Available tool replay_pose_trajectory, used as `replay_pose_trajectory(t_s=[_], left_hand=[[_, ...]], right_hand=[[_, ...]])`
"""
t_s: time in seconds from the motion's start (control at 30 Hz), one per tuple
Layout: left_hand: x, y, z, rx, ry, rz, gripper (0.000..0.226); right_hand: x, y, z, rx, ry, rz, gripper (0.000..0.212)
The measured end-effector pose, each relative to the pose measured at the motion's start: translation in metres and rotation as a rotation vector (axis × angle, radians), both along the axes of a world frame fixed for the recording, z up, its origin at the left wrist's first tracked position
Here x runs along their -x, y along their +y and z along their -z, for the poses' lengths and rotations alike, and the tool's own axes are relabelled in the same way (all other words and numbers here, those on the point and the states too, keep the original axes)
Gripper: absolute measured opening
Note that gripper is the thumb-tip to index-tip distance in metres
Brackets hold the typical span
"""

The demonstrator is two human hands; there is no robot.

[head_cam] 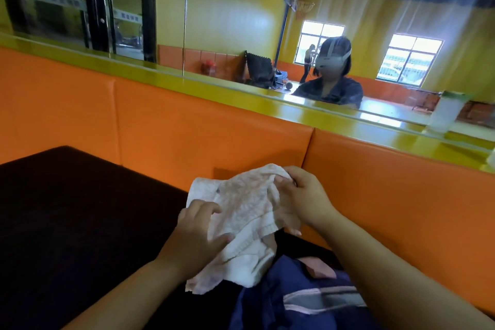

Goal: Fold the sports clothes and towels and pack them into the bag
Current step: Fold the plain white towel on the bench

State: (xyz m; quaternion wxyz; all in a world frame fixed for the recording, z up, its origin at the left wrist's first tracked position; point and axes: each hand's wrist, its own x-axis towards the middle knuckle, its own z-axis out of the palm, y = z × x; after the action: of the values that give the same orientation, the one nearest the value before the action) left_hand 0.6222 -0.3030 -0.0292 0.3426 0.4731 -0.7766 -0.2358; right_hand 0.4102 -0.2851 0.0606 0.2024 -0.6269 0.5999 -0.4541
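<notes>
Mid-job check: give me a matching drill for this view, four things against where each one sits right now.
Things
1. white towel
2. navy striped fabric
3. white container
4. dark table

Places
A. on the yellow-green ledge, far right
B. left of the hands, against the orange padding
C. lifted, with the right hand pinching its top edge and the left hand laying its fingers on it
D. lowest in view, below the towel's hanging end

Pairs: 1-C, 2-D, 3-A, 4-B
</notes>
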Motion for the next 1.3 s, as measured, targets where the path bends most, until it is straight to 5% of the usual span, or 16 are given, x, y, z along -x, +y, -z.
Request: replay_pose_trajectory(t_s=[0.27, 0.63, 0.83, 0.97, 1.3], left_hand=[[0.001, 0.018, -0.043, -0.192, 0.090, -0.240, 0.075], [-0.010, 0.051, -0.007, -0.431, 0.108, -0.219, 0.086], [-0.021, 0.073, 0.029, -0.589, -0.115, -0.138, 0.072], [-0.031, 0.084, 0.052, -0.616, -0.160, -0.097, 0.071], [-0.055, 0.063, 0.066, -0.617, -0.030, -0.167, 0.063]], right_hand=[[0.030, 0.105, -0.053, 0.030, 0.061, -0.176, 0.013], [0.062, 0.230, -0.006, -0.397, 0.250, -0.159, 0.029], [0.057, 0.227, -0.003, -0.591, 0.421, -0.061, 0.034], [0.030, 0.202, -0.021, -0.483, 0.386, 0.007, 0.067], [-0.026, 0.082, -0.003, -0.489, 0.370, 0.113, 0.047]])
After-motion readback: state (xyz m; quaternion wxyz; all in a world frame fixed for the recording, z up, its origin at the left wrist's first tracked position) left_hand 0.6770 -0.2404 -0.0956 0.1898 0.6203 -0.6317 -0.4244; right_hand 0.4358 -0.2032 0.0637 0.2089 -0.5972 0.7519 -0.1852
